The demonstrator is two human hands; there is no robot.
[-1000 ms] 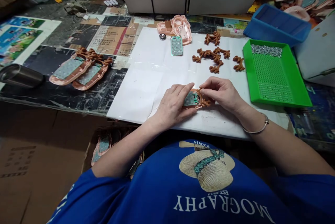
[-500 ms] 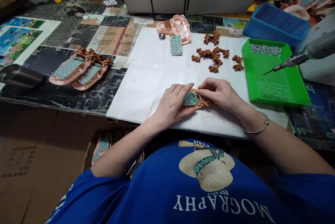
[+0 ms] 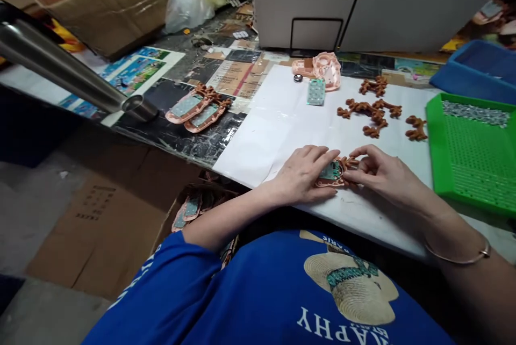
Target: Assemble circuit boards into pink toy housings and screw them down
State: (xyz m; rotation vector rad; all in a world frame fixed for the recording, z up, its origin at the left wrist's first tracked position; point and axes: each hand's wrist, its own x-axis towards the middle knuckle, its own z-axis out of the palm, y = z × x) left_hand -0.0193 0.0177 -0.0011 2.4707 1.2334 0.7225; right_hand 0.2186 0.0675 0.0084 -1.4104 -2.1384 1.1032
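Observation:
On the white sheet, a pink toy shell half (image 3: 336, 181) lies with a green circuit board (image 3: 330, 171) in it and a brown antler piece (image 3: 349, 162) at its right end. My left hand (image 3: 308, 173) is closed around the shell's left part, fingers over the far side and thumb along the near edge. From the right, my right hand (image 3: 379, 173) has forefinger and thumb bent about the antler piece. Its other fingers are curled, and the exact contact is partly hidden.
Loose brown antler pieces (image 3: 366, 111) lie beyond my hands. Behind are an open pink shell (image 3: 328, 71), a loose circuit board (image 3: 316, 91) and a small round speaker (image 3: 298, 78). A green tray (image 3: 463, 159) holds screws at right. Two filled shells (image 3: 203, 116) and a metal tube (image 3: 92, 84) are left.
My view has swung left, bringing the brown carton and long metal tube into sight; the screwdriver at right has left the picture. My right fingers have shifted slightly around the shell's antler end.

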